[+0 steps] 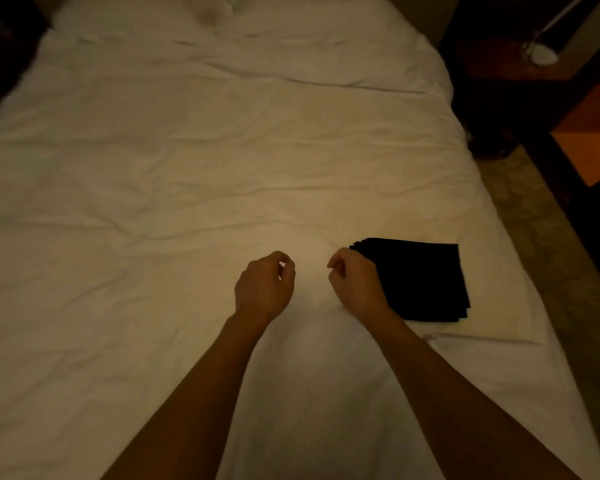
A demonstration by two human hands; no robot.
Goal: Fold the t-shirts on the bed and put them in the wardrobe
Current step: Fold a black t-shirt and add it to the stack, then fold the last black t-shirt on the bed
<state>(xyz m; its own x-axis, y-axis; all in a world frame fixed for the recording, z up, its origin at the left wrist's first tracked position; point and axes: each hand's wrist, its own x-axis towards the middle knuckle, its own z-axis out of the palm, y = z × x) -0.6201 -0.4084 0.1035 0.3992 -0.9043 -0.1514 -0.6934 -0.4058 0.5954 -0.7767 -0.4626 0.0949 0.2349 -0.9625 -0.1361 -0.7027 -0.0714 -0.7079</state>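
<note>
The bed (153, 188) fills the left and centre, its white cover rumpled and bare of loose shirts as far as this view reaches. Near the middle, the left hand (264, 289) hangs just above the cover with its fingers (286, 268) loosely curled, holding nothing. Just to its right, the right hand (355, 284) does the same, its fingers bent inward and empty, its outer edge next to or over the near-left side of the folded black t-shirts (420, 278); whether it touches them I cannot tell. That dark stack lies flat near the bed's right edge, seemingly on a pale pillow (482, 327). Far right, a dark bedside table (499, 84) carries a lamp base (542, 53).

The folding looks finished, so carrying the stack to the wardrobe, which is not in view, is probably next. To do that well, slide both hands flat under opposite sides and lift level, so the layers stay square and do not slip apart.
</note>
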